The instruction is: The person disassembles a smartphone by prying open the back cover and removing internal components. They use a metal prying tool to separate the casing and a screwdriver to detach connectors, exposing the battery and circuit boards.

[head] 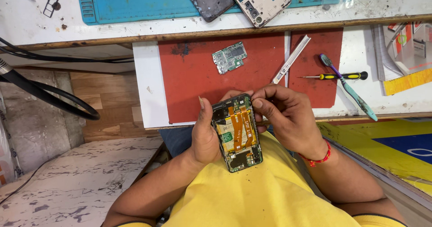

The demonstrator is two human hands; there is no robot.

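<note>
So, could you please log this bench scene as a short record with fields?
left hand: cradles opened phone, back cover off, orange flex cables showing
right hand: fingertips at the phone's top edge
red mat: holds a green circuit board
right of mat: screwdriver, toothbrush
blue mat: phone frame

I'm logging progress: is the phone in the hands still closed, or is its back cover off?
Open: the phone held by the left hand shows bare orange flex cables and green boards; the right hand pinches its top edge.
</note>
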